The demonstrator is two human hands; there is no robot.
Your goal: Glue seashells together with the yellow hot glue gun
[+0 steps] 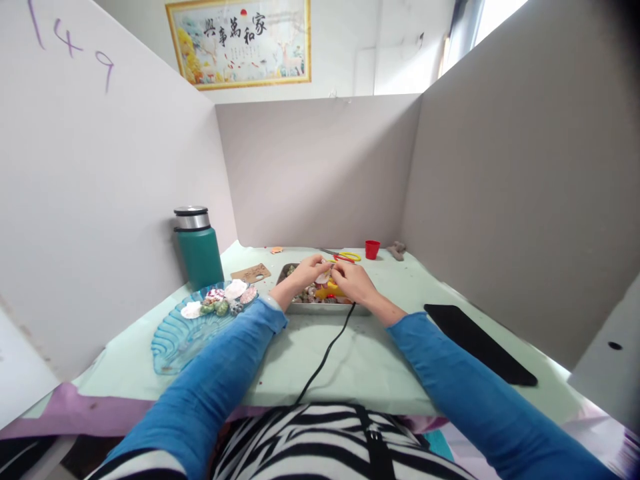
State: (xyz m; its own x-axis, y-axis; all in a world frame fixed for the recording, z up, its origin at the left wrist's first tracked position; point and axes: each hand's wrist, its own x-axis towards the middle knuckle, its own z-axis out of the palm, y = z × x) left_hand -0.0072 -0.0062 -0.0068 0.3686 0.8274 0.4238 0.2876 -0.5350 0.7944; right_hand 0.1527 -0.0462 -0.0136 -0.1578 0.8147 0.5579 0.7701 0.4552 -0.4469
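Both hands meet over a shallow metal tray (320, 309) filled with small shells. My left hand (311, 269) is closed in a pinch on a small whitish shell (324, 276). Close beside it, my right hand (353, 280) has its fingertips pressed together at the shell's edge; what they grip is too small to tell. A yellow object (330, 291) lies in the tray under the hands, partly hidden. A black cord (327, 353) runs from the table's front edge to the tray near my right hand.
On the left are a blue glass dish (175, 343) holding several shells, a green bottle (200, 257) and brown card (251, 273). Behind the tray are scissors (350, 256), a red cup (372, 250) and a grey lump (397, 251). A black slab (477, 340) lies right. Panels enclose the table.
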